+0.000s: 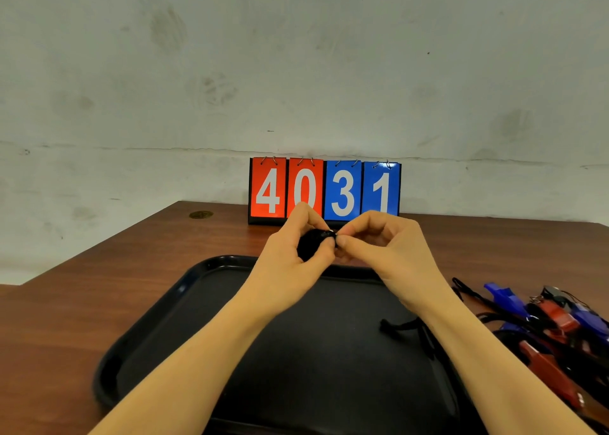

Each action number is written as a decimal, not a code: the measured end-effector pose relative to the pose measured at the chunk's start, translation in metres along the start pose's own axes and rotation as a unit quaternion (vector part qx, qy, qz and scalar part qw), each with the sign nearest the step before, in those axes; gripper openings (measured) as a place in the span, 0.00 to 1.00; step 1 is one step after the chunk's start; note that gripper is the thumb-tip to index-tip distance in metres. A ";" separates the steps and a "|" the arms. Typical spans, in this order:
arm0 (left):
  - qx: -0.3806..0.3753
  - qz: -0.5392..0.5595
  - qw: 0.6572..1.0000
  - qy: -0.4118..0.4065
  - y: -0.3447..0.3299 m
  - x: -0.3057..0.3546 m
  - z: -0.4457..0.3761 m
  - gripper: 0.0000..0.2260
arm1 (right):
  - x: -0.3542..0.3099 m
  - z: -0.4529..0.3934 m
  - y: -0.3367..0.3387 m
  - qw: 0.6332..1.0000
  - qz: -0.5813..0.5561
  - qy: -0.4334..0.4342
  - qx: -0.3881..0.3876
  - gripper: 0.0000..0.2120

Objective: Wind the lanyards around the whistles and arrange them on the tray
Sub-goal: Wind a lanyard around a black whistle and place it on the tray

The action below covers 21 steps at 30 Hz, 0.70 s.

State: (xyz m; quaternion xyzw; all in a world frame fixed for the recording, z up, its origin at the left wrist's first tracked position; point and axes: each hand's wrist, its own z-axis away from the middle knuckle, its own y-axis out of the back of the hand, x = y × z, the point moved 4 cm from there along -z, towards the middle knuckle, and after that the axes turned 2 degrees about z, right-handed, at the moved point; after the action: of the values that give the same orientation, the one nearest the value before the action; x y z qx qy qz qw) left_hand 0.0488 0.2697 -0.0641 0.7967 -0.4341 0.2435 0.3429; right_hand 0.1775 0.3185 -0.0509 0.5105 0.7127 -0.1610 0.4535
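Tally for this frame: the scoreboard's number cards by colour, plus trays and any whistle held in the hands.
Red cards: 2
Blue cards: 2
Tray: 1
Held black whistle: 1
Total: 6

A black tray [158, 329] fills the middle of the wooden table [82, 296], and most of its floor lies bare. A black cord end [400, 326] lies on the tray's right part. A tangled pile of blue and red whistles [553, 322] crowds the table's right edge. A flip scoreboard [324, 189] stands along the back edge. Bare wood runs left of the tray.
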 end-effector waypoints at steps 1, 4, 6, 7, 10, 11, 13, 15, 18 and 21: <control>0.007 0.002 1.000 0.000 0.001 0.001 0.000 0.08 | 0.000 0.000 0.000 1.000 -0.023 -0.005 -0.011 0.05; 0.018 0.002 1.000 -0.003 0.001 0.003 0.001 0.08 | 0.002 -0.001 0.000 0.998 -0.060 -0.019 -0.027 0.05; 0.006 -0.012 1.000 -0.007 0.000 0.004 0.001 0.08 | 0.004 -0.002 0.000 0.997 -0.071 -0.031 -0.031 0.05; -0.004 -0.018 1.000 -0.009 0.000 0.004 0.001 0.08 | 0.004 -0.002 0.000 0.996 -0.074 -0.037 -0.033 0.05; -0.033 -0.033 0.999 -0.007 -0.002 0.004 0.002 0.09 | 0.007 -0.003 0.001 0.995 -0.073 -0.050 -0.034 0.04; -0.039 -0.037 0.999 -0.004 -0.002 0.003 0.002 0.09 | 0.007 -0.003 0.001 0.996 -0.073 -0.050 -0.032 0.03; -0.047 -0.042 0.998 0.005 -0.001 0.001 0.002 0.11 | 0.008 -0.003 0.001 0.997 -0.066 -0.048 -0.019 0.04; -0.045 -0.047 0.998 0.009 -0.001 -0.001 0.002 0.14 | 0.006 -0.002 0.001 0.998 -0.047 -0.034 -0.006 0.05; -0.040 -0.063 0.997 0.009 -0.001 -0.004 0.001 0.15 | 0.003 -0.001 -0.001 1.000 -0.017 -0.011 0.005 0.09; -0.053 -0.077 0.996 0.007 -0.003 -0.005 0.001 0.15 | 0.004 -0.001 -0.003 1.000 0.002 -0.005 0.019 0.11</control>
State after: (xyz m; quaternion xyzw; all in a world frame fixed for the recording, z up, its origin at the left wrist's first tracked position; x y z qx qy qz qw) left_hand 0.0492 0.2730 -0.0691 0.8065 -0.3815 0.1987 0.4057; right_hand 0.1745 0.3200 -0.0543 0.5198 0.7062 -0.1761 0.4472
